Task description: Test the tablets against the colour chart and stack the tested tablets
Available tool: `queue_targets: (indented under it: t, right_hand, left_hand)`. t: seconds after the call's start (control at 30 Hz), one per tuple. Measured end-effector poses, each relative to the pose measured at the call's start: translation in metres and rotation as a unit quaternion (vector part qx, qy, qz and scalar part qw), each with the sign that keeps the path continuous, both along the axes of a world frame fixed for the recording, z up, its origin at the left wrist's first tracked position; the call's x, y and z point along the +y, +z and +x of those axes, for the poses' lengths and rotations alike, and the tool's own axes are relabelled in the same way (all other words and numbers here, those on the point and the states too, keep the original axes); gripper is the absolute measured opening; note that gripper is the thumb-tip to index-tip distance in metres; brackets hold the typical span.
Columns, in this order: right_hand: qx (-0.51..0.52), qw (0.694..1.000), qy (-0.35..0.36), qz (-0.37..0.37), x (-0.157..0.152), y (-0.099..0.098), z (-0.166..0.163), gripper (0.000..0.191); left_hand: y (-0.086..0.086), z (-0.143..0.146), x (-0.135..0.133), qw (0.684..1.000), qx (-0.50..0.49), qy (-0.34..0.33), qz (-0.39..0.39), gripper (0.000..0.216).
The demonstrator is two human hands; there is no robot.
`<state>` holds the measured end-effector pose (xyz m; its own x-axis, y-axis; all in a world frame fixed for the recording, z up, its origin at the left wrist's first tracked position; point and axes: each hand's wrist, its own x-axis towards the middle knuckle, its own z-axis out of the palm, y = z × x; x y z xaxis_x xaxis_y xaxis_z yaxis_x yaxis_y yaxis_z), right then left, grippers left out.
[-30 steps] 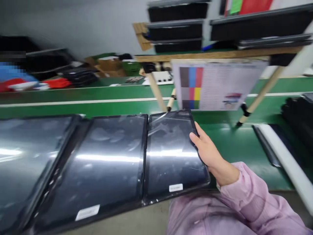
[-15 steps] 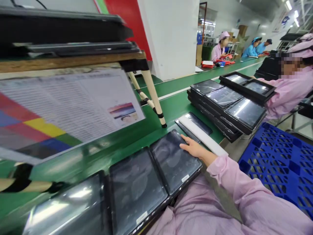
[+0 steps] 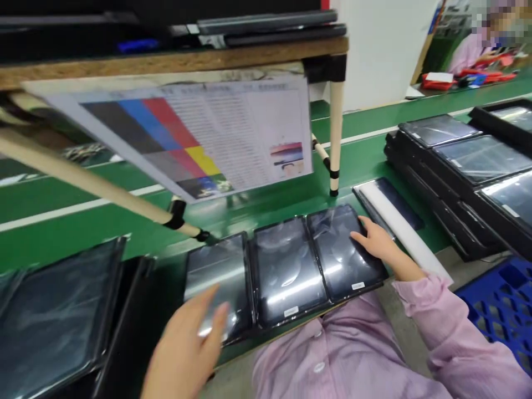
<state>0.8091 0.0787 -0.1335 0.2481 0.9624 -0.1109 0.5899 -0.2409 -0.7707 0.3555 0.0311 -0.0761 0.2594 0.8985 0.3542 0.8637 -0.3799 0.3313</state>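
Note:
Three dark, glossy tablet-like screens lie side by side in a black tray [image 3: 252, 299] in front of me. My right hand [image 3: 376, 239] holds the tray's right edge, its thumb over the right screen [image 3: 343, 252] and its other fingers partly hidden at the side. The middle screen [image 3: 286, 266] has a small white label at its lower edge. My left hand [image 3: 189, 338], smeared by motion, is above the left screen [image 3: 224, 266] with thumb and forefinger apart and nothing between them.
More trays with screens [image 3: 54, 316] stand at the left, and a stack [image 3: 449, 194] stands at the right. Beside my right hand lie a white foam strip [image 3: 403, 233] and a dark panel [image 3: 399, 202]. A shelf [image 3: 249, 58] overhangs the green bench; a blue pallet [image 3: 494, 310] lies lower right.
My view has swung left. My left hand has come into view over the left screen. The right hand remains at the tray's right edge.

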Motion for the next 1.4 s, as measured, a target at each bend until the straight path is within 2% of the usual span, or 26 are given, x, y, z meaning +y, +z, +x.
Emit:
queue_targets:
  t: [0.1, 0.13, 0.2, 0.27, 0.33, 0.43, 0.6, 0.77, 0.93, 1.03, 1.13, 1.3, 1.37, 1.4]
  right_hand:
    - [-0.018, 1.0, 0.0, -0.002, 0.017, 0.001, -0.003, 0.075]
    - [-0.021, 1.0, -0.002, 0.002, 0.022, 0.001, -0.004, 0.074]
    - [-0.021, 1.0, -0.009, 0.009, 0.028, -0.001, -0.007, 0.073]
    - [-0.016, 1.0, -0.018, 0.016, 0.03, -0.002, -0.01, 0.074]
    - [-0.009, 0.999, -0.023, 0.023, 0.028, -0.003, -0.013, 0.074]
    - [0.003, 0.999, -0.026, 0.033, 0.025, -0.004, -0.015, 0.074]
    - [0.026, 0.998, -0.04, 0.041, 0.029, -0.012, -0.015, 0.076]
    - [0.036, 0.998, -0.032, 0.038, 0.031, -0.011, -0.014, 0.083]
    - [0.038, 0.999, -0.005, 0.021, 0.037, -0.002, -0.001, 0.08]
    - [0.035, 0.999, 0.012, 0.024, 0.036, -0.002, 0.008, 0.074]
    - [0.026, 0.998, 0.027, 0.04, 0.026, -0.006, 0.012, 0.067]
    - [-0.003, 0.995, 0.046, 0.088, -0.017, -0.006, 0.017, 0.066]
    - [-0.017, 0.99, 0.076, 0.114, -0.044, -0.002, 0.019, 0.054]
    - [-0.063, 0.981, 0.112, 0.145, -0.058, 0.001, 0.02, 0.047]
  left_hand:
    - [-0.005, 0.073, 0.044, 0.987, 0.044, -0.106, -0.114, 0.04]
    - [-0.007, 0.101, 0.064, 0.979, 0.075, -0.112, -0.155, 0.041]
    - [-0.011, 0.15, 0.103, 0.977, 0.091, -0.1, -0.162, 0.047]
    - [-0.016, 0.181, 0.135, 0.977, 0.104, -0.074, -0.169, 0.053]
    - [-0.022, 0.192, 0.155, 0.974, 0.118, -0.053, -0.188, 0.051]
    - [-0.027, 0.189, 0.169, 0.965, 0.133, -0.026, -0.222, 0.044]
    - [-0.034, 0.186, 0.18, 0.959, 0.144, 0.01, -0.245, 0.053]
    - [-0.032, 0.189, 0.18, 0.958, 0.146, 0.008, -0.245, 0.059]
    - [-0.022, 0.175, 0.16, 0.977, 0.118, -0.003, -0.18, 0.067]
    - [-0.018, 0.154, 0.124, 0.989, 0.075, -0.047, -0.121, 0.055]
    - [-0.02, 0.129, 0.074, 0.991, 0.054, -0.096, -0.082, 0.042]
    - [-0.034, 0.088, -0.004, 0.99, 0.08, -0.11, -0.033, 0.039]
    - [-0.039, 0.074, -0.029, 0.991, 0.089, -0.099, -0.034, 0.041]
    - [-0.041, 0.067, -0.04, 0.991, 0.091, -0.093, -0.037, 0.042]
